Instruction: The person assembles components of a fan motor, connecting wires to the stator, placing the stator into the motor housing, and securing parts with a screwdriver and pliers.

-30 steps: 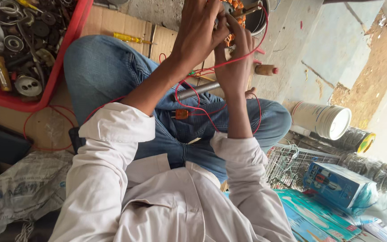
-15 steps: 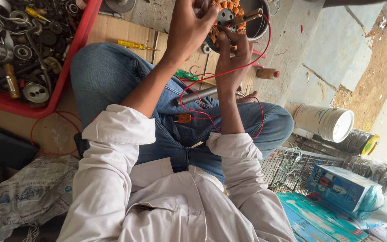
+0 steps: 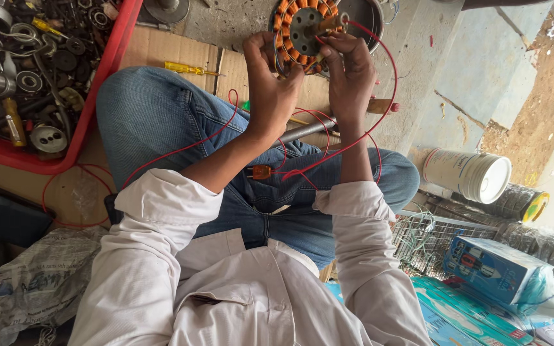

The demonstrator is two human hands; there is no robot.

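I sit cross-legged in blue jeans and a white shirt. A round motor stator (image 3: 304, 25) with copper windings and a grey centre hub stands on the floor in front of my knees. My left hand (image 3: 270, 83) grips its left edge, fingers curled over the windings. My right hand (image 3: 351, 70) pinches a thin red wire (image 3: 379, 83) at the stator's rim near the shaft. The red wire loops down over my lap and past an orange connector (image 3: 261, 172).
A red tray (image 3: 81, 128) of bearings and metal parts stands at the left. A yellow screwdriver (image 3: 190, 68) lies on cardboard (image 3: 161, 54). A metal rod (image 3: 306, 130) lies by my knee. A white bucket (image 3: 469, 174), blue boxes (image 3: 492, 269) and a wire basket (image 3: 428, 240) lie at the right.
The view has tilted so the stator and both hands sit lower in frame. Both hands stay on the stator and the red wire.
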